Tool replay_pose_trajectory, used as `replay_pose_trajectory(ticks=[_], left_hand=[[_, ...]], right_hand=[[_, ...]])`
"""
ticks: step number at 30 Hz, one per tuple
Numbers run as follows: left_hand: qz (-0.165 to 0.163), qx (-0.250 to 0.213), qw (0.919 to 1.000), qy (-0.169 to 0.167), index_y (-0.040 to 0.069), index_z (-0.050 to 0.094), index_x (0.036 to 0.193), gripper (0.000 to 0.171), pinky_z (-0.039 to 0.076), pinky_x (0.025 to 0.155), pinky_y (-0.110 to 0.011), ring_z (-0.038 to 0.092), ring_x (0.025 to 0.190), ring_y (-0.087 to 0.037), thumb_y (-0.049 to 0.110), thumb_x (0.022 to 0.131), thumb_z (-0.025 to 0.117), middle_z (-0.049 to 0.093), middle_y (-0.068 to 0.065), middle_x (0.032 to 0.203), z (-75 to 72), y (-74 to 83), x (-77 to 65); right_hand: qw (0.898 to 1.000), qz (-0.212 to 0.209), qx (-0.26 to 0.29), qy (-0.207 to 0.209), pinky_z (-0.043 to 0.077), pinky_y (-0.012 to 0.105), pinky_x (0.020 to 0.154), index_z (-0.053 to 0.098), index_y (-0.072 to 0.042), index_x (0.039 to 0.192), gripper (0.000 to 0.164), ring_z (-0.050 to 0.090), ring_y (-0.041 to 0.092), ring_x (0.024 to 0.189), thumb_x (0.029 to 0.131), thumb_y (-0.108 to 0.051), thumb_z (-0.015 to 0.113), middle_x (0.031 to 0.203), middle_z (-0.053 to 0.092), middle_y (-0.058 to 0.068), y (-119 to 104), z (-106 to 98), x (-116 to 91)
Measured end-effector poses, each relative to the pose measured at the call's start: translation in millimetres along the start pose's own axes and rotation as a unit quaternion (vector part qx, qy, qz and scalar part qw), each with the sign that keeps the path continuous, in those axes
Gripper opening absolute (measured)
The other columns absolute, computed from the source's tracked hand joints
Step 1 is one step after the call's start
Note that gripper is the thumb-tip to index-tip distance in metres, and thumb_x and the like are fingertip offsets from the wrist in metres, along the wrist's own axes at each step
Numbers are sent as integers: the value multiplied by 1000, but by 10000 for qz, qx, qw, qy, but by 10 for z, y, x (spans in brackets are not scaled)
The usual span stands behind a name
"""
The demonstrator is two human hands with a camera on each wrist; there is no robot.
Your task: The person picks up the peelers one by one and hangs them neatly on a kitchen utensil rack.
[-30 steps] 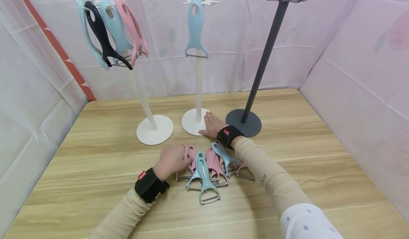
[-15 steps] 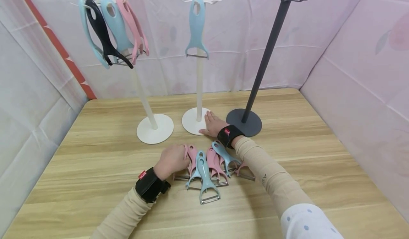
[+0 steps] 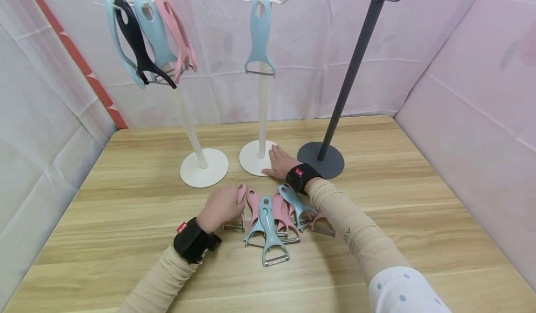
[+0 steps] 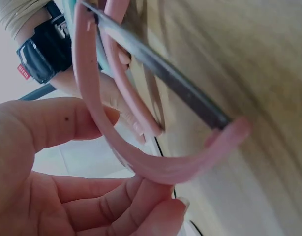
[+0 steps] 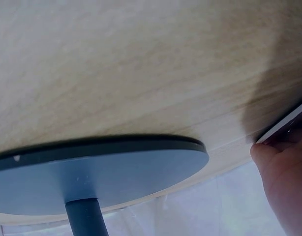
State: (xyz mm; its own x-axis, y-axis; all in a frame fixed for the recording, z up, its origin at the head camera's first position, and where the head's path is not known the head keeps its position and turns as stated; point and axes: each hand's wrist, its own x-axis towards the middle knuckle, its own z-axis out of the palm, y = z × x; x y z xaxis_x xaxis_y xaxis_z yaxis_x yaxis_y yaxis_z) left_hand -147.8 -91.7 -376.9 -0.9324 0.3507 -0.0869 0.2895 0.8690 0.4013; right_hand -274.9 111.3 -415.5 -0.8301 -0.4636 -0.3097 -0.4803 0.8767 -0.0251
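Observation:
My left hand (image 3: 222,206) pinches a pink peeler (image 4: 166,169) between thumb and fingers; its blade shows large in the left wrist view. This peeler is at the left edge of a pile of pink and light blue peelers, topped by a blue peeler (image 3: 268,222). My right hand (image 3: 281,162) rests with straight fingers on the round base of the middle white stand (image 3: 250,157). On that stand's hooks hangs one light blue peeler (image 3: 260,29). In the right wrist view, the thumb (image 5: 269,157) lies at the base's edge.
On the left, a white stand (image 3: 194,176) carries blue and pink peelers and a black peeler (image 3: 136,38). A dark grey stand (image 3: 351,71) with bare hooks stands right of the middle one. Pale cloth (image 3: 326,89) walls the wooden table (image 3: 117,201).
My left hand has drawn the pink peeler slightly left, apart from the pink one beside it. The right hand stays on the base. The head view has shifted slightly.

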Motion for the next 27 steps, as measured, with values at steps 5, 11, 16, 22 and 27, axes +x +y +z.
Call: replay_pose_trajectory(ticks=[5,11,16,22,27], left_hand=[[182,-174,9987,446,11,46,54,29,34,41,-25,43,43,-11,11,80,59,42,2,51,-67,-7,-5],[488,-482,9922,1040,7,54,68,14,36,41,-25,45,44,-12,10,80,60,45,1,52,-127,-11,4],[780,-611,9783,1821,-4,62,102,28,37,42,-24,44,45,-10,15,80,64,47,2,53,-161,-22,34],[1340,-918,9404,2988,-6,59,114,38,40,46,-25,48,48,-10,12,81,64,54,1,57,-231,0,72],[1677,-1039,9105,3635,-8,56,117,43,44,49,-27,54,52,-16,11,80,66,58,-4,60,-294,26,114]], right_hand=[[10000,0,38,-3,8,36,110,10,10,141,81,-1,34,136,94,-52,33,147,1,27,15,18,7],[9999,-103,-13,109,9,38,110,12,13,140,81,2,36,136,94,-50,34,146,3,29,11,21,-7],[9998,-137,-45,146,10,38,110,13,13,139,80,3,36,136,94,-50,34,146,4,30,8,25,-7],[9998,-91,-67,149,10,37,110,11,11,140,81,2,35,136,94,-51,33,147,3,28,32,49,24],[9998,-108,-74,147,10,37,110,11,11,141,81,2,35,136,94,-52,33,147,3,28,36,45,22]])
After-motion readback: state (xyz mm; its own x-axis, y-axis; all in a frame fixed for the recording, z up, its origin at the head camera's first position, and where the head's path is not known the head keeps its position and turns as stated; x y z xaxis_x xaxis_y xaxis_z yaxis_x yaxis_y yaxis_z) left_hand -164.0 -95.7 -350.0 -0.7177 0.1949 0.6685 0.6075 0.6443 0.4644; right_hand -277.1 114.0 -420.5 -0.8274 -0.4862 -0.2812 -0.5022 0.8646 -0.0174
